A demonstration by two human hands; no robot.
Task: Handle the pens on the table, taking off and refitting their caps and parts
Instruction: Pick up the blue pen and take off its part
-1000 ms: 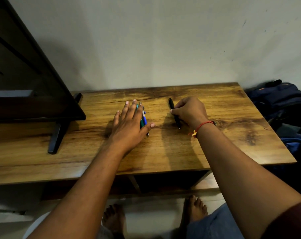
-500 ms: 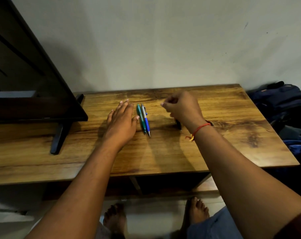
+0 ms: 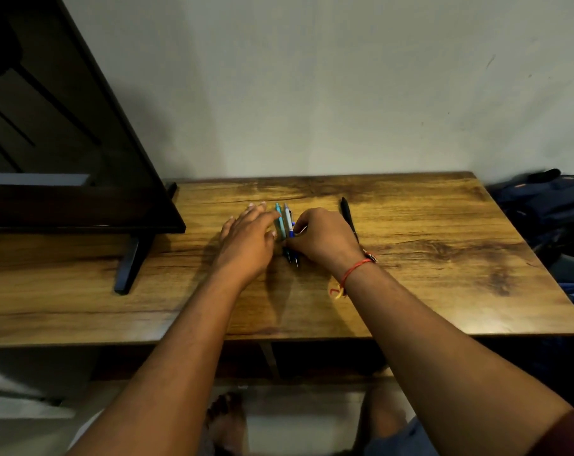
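Two pens lie side by side near the middle of the wooden table (image 3: 427,258): a green pen (image 3: 279,222) and a blue and white pen (image 3: 288,220). My left hand (image 3: 246,240) lies flat on the table just left of the green pen, fingers straight. My right hand (image 3: 322,236) has curled fingers that pinch the blue and white pen at its middle. A black pen (image 3: 346,212) lies on the table to the right, partly hidden behind my right hand.
A dark TV screen (image 3: 65,143) on a black foot (image 3: 128,264) fills the left side of the table. Dark blue bags (image 3: 548,205) sit beyond the table's right edge. A wall stands right behind the table. My bare feet show below the front edge.
My right hand left the black pen on the table and moved left onto the blue and white pen. My left hand shifted slightly left, uncovering the two pens.
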